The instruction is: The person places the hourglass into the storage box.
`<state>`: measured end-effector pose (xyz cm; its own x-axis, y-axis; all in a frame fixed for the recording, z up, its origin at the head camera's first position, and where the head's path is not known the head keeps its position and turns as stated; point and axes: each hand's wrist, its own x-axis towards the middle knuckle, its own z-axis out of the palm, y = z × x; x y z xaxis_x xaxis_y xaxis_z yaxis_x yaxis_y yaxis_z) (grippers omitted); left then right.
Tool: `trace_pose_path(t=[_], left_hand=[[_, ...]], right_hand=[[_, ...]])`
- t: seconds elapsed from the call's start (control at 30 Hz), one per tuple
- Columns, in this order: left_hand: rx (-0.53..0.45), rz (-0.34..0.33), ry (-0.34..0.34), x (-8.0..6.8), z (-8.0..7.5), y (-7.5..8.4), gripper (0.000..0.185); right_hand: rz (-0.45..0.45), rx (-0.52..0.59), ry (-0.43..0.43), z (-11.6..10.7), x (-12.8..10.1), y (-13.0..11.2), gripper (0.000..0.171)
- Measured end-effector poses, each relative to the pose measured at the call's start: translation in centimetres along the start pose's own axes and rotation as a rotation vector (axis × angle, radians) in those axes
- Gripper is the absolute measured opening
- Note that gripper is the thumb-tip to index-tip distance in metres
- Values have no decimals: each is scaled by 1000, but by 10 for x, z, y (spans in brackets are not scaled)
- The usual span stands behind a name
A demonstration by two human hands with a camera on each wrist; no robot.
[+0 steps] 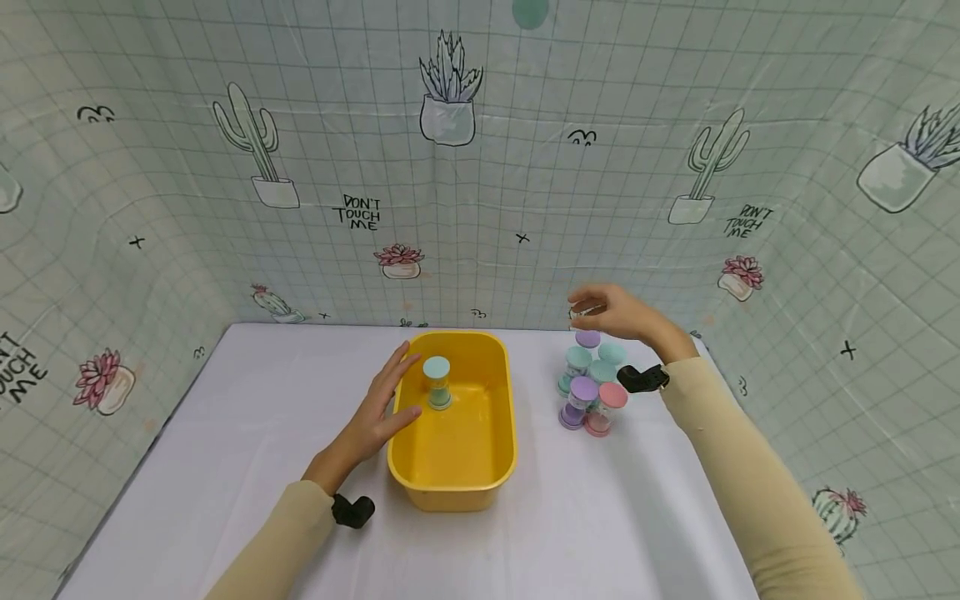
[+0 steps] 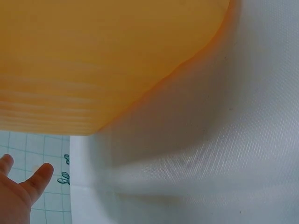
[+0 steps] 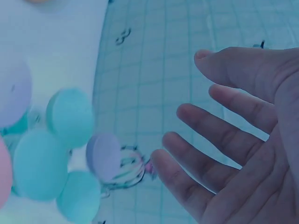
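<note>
The left hand (image 1: 375,417) rests flat, fingers straight, against the yellow tub (image 1: 420,475), where one teal-capped jar (image 1: 437,382) stands. Right of the tub, the right hand (image 1: 615,312) hovers with fingers spread and holding nothing over the cluster of jars (image 1: 588,383). The backdrop (image 1: 150,167) behind the tub reads "DON'T TOUCH ME".

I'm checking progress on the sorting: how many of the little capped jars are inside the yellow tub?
1. One teal-capped jar stands upright in the yellow tub, near its far left wall beside the left hand. The other jars are clustered on the table outside.

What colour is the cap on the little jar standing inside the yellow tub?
Light teal; the jar shows best in the head view.
</note>
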<state>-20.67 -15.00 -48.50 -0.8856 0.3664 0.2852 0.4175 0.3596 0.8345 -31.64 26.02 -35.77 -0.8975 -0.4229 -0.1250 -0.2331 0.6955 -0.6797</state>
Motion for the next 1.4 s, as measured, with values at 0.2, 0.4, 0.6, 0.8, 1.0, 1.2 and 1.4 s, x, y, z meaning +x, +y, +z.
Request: trace_pose_path(t=[0.2,0.4,0.6,0.8,1.0,1.2,1.4], left_hand=[[1,-12,-1,0,0,1,76],[3,-13,-3,0,-1,2,76],[1,-6,-6,0,-1,1,75],[6,-7,-6,0,-1,1,75],[14,-13,-5,1,-1,1,75],[10,-10,-3,1,-1,2,76],[7,-6,-6,1,-1,1,76]], right_hand=[[28,-44,12,-3,-12,25,54],[85,-66,15,-5,-21,48,60],[149,-37,-8,-4,-29,65,65],[205,4,-42,3,-32,80,69],[240,100,-83,10,-35,92,76],[273,191,-99,17,-34,105,79],[296,236,-92,23,-32,109,83]])
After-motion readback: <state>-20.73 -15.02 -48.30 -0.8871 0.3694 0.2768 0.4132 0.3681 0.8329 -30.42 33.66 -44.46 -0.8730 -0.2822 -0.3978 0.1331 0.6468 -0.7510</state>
